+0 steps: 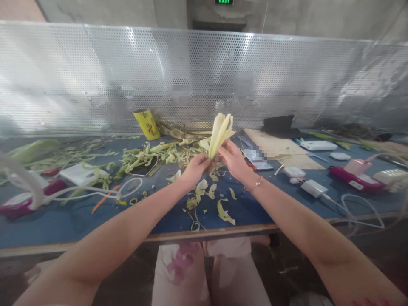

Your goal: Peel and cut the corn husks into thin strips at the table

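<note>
I hold a bundle of pale yellow-green leaf strips (220, 131) upright above the blue table (63, 221). My left hand (196, 168) pinches its base from the left. My right hand (232, 159), with a thin bracelet at the wrist, grips the base from the right. Both hands have their fingers closed round the stalk end. Torn green scraps (207, 195) lie on the table below my hands.
A heap of green strips (149, 155) and a yellow roll (146, 124) lie behind left. A board (274, 146), white boxes, a charger (314, 188) with cable and pink devices (353, 178) sit right. A perforated metal screen (204, 76) closes the back.
</note>
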